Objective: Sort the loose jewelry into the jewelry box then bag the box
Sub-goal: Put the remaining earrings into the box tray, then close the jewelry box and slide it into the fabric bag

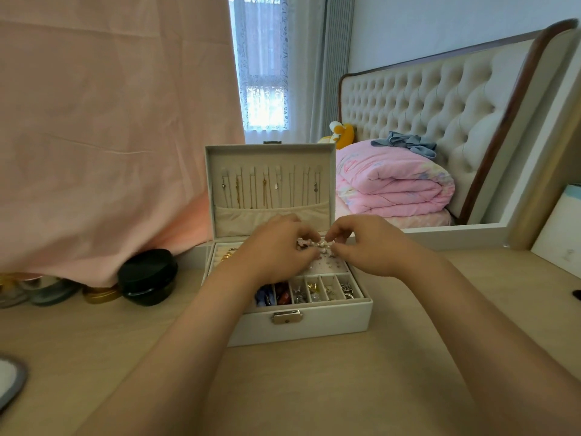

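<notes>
A white jewelry box [330,322] stands open on the wooden table, its lid [270,158] upright with several necklaces hanging inside. Its front row of small compartments holds rings, beads and earrings. Over the back part of the box, my left hand [276,247] and my right hand [367,243] meet, and both pinch a small pearl piece [321,244] between their fingertips. Gold rings [228,254] sit in the ring rolls at the box's left. My hands hide much of the earring panel.
A black round jar [147,276], a gold lid [100,294] and other tins line the table's left under a pink cloth [110,121]. A grey-rimmed dish [9,382] sits at the near left edge. A mirror [440,121] stands behind; a white card [559,228] leans at right.
</notes>
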Motion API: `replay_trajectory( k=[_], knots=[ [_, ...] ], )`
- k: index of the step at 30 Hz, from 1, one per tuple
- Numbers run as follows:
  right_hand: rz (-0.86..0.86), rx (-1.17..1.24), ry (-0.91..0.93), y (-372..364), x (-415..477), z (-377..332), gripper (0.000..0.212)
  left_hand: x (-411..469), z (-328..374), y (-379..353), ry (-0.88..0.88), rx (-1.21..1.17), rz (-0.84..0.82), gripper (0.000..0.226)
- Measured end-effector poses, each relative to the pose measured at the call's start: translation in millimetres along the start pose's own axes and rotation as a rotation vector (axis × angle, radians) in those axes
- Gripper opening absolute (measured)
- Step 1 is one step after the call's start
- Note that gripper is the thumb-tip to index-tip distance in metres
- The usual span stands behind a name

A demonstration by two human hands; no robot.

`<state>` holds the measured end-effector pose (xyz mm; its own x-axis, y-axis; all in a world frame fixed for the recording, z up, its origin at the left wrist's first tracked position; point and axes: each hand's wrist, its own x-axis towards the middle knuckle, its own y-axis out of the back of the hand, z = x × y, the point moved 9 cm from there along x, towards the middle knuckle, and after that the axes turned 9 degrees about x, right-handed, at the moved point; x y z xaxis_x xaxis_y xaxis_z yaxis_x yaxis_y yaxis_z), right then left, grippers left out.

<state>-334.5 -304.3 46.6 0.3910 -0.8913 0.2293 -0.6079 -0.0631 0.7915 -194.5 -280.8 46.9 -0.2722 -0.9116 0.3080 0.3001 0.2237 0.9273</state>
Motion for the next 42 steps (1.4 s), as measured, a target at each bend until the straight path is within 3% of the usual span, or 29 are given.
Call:
replay_trajectory(
  k=[4, 7, 14, 18, 23, 28, 37, 42],
  knots=[
    [0.149, 0.071, 0.018, 15.3, -2.2, -5.8, 0.017, -16.8, -32.7, 42.1, 0.158, -0.207, 0.195, 0.027],
    [0.206, 0.130, 0.046, 15.6, -2.5, -16.1, 0.025, -29.0, -57.9, 67.4, 0.224, -0.212, 0.280, 0.032],
    [0.226, 0.186, -0.012, 33.2, 27.0, -38.7, 0.076, -28.6, -105.5, 119.4, 0.375, -0.283, 0.470, 0.054],
    [0.287, 0.198, -0.060, 47.6, 49.7, -43.7, 0.088, -13.4, -106.5, 117.2, 0.394, -0.392, 0.401, 0.047],
    [0.189, 0.386, -0.131, 35.8, 65.1, -40.5, 0.101, 1.3, -107.8, 101.6, 0.447, -0.568, 0.338, 0.085],
    [0.213, 0.451, -0.082, 41.6, 59.2, -41.7, 0.093, -5.9, -114.9, 106.0, 0.465, -0.628, 0.428, 0.082],
    [0.302, 0.249, 0.081, 60.0, -11.6, -43.8, 0.046, -74.7, -87.9, 131.1, 0.278, -0.211, 0.563, 0.042],
    [0.289, 0.230, 0.095, 47.1, -55.9, -44.8, 0.031, -118.5, -69.9, 115.3, 0.199, -0.100, 0.514, 0.037]
  ],
)
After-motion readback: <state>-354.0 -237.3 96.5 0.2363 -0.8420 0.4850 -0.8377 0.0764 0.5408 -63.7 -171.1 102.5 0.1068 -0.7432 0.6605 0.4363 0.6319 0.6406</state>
